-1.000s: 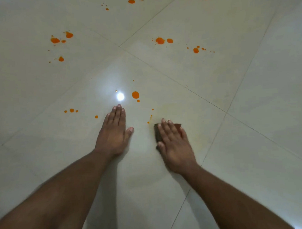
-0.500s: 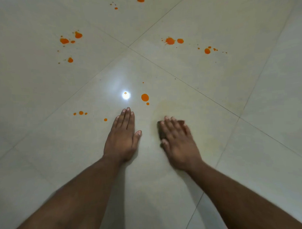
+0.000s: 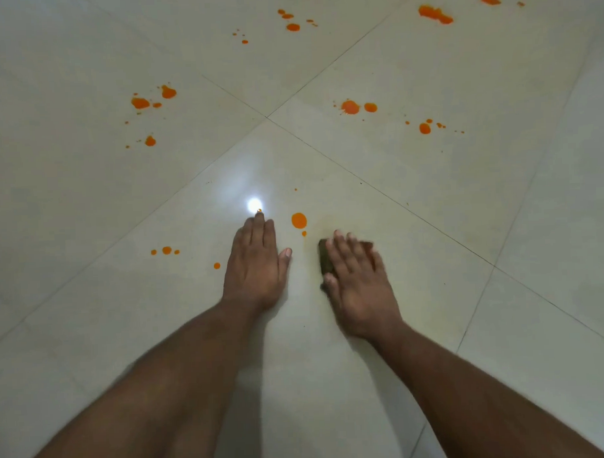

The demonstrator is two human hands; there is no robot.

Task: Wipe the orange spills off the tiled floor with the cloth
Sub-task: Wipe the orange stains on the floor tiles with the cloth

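Observation:
My right hand (image 3: pixel 359 281) lies flat on a small dark brown cloth (image 3: pixel 325 260), pressing it to the pale tiled floor (image 3: pixel 430 224); only the cloth's left edge shows past my fingers. A round orange drop (image 3: pixel 299 220) with a tiny one below it sits just ahead and left of the cloth. My left hand (image 3: pixel 257 264) rests palm down on the floor, fingers together, holding nothing. Small orange drops (image 3: pixel 166 250) lie left of it. A faint yellowish smear (image 3: pixel 331 224) marks the tile ahead of the cloth.
More orange splashes lie farther off: a far-left cluster (image 3: pixel 140 103), a far-centre cluster (image 3: pixel 293 27), a pair right of the tile joint (image 3: pixel 350 107), another spot (image 3: pixel 424 128), and a large patch at the top right (image 3: pixel 435 14). A bright light reflection (image 3: pixel 254 205) shines by my left fingertips.
The small orange drips that lay beside the cloth a second ago are gone, leaving a faint smear. My right hand with the cloth is sliding and blurred; the view has shifted slightly.

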